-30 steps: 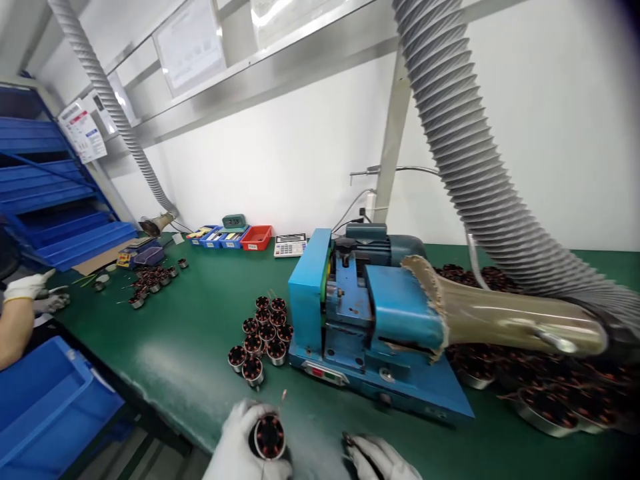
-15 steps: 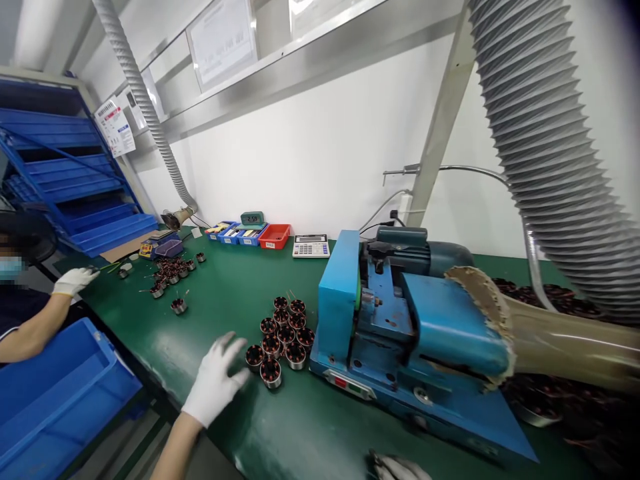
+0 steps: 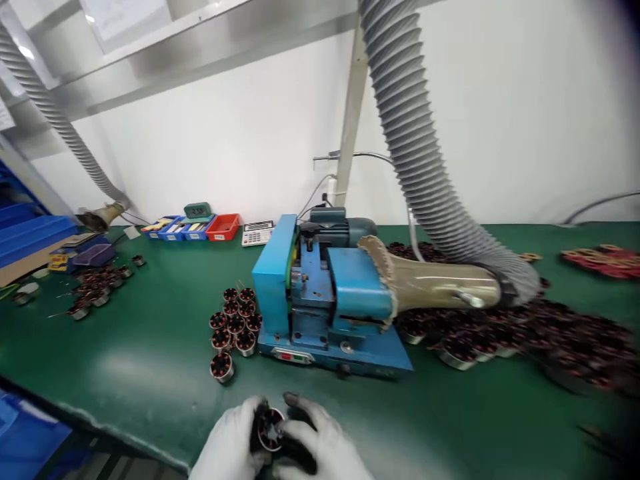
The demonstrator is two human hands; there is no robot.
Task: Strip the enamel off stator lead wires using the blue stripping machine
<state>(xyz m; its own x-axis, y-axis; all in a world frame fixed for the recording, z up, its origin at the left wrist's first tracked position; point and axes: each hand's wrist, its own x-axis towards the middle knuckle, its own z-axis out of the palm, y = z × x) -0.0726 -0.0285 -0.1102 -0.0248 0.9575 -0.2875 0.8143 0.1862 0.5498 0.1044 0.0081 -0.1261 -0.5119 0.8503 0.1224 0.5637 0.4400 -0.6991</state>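
Observation:
My left hand (image 3: 231, 437), in a white glove, grips a motor stator (image 3: 271, 430) with copper windings in a silvery metal ring. The open face of the stator is turned up towards me. From the other side my right hand (image 3: 320, 437), its glove dark at the fingertips, has its curled fingers on the stator. Both hands are low in the view, over the front of the bench. Just beyond them stands a group of similar stators (image 3: 236, 324), beside a blue belt-type machine (image 3: 273, 283).
On the right lies a large heap of stators (image 3: 565, 337), partly blurred. A grey ribbed hose (image 3: 415, 133) comes down to the machine's brown duct (image 3: 445, 285). At the back are a calculator (image 3: 257, 233) and a red bin (image 3: 223, 227). More stators (image 3: 97, 287) lie at left.
My left hand has taken a stator from near the group and brought it in front of me. My right hand has come up to it. The view has swung right.

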